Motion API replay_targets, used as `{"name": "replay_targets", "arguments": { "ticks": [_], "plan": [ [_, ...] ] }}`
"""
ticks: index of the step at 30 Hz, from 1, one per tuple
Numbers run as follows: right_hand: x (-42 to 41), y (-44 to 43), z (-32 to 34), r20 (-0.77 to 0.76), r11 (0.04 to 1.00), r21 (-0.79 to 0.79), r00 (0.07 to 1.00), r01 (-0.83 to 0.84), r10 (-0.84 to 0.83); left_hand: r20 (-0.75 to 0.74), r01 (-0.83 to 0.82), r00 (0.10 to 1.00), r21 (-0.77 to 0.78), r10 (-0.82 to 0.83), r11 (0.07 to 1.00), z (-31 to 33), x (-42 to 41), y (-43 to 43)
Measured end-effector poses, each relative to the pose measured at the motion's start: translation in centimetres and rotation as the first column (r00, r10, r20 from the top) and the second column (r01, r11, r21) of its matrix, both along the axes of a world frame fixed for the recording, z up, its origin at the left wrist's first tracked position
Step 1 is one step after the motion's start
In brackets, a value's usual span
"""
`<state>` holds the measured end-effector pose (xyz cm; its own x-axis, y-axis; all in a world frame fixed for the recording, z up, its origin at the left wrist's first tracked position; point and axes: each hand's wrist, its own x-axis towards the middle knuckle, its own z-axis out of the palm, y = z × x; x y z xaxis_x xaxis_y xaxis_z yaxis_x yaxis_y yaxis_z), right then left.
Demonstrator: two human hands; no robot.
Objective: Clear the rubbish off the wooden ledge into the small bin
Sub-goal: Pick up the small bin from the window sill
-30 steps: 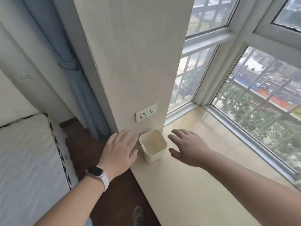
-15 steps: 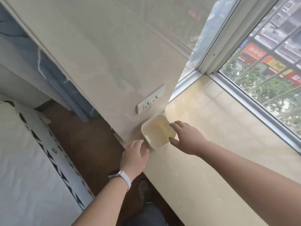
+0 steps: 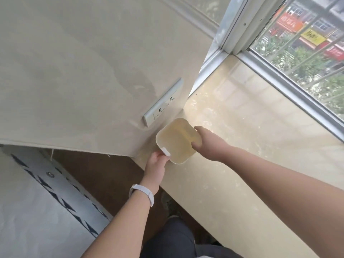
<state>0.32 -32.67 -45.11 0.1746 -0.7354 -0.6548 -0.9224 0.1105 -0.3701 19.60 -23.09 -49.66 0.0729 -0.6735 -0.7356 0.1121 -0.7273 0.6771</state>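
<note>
Both hands on the bin (image 3: 176, 141) — left hand (image 3: 156, 162) pinches its near-left rim w/ a small white scrap (image 3: 166, 151) pressed at the lip, right hand (image 3: 208, 144) has fingers curled over the right rim. Bin sits at the ledge (image 3: 242, 146) corner, just beside the wall under the socket (image 3: 163, 105), close to the ledge's front edge. Best bet imo: steady it w/ the right, let the scrap drop well inside. Ledge to the right is open — room to slide it that way, none wall-side; floor drop just left.
</note>
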Motion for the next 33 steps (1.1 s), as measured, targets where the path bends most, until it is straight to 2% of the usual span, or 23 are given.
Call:
{"name": "replay_targets", "arguments": {
  "ticks": [9, 18, 26, 33],
  "plan": [
    [-0.1, 0.2, 0.0, 0.078, 0.988, 0.064, 0.986, 0.142, -0.147, -0.117, -0.039, 0.992, -0.022, 0.037, 0.999, -1.1, 0.0, -0.4],
    [-2.4, 2.6, 3.2, 0.145, 0.954, 0.089, 0.944, 0.286, -0.296, -0.128, 0.064, 0.989, -0.094, -0.076, 0.993, 2.2, -0.9, 0.5],
    [-5.5, 4.7, 9.2, 0.242, 0.899, -0.031, 0.876, 0.437, -0.418, -0.170, 0.107, 0.972, -0.290, -0.161, 0.951, 9.2, -3.0, -0.2],
    [-9.2, 8.5, 14.6, 0.346, 0.792, -0.158, 0.784, 0.590, -0.515, -0.166, 0.190, 0.941, -0.465, -0.296, 0.865, 15.1, -6.6, 0.2]
  ]
}}
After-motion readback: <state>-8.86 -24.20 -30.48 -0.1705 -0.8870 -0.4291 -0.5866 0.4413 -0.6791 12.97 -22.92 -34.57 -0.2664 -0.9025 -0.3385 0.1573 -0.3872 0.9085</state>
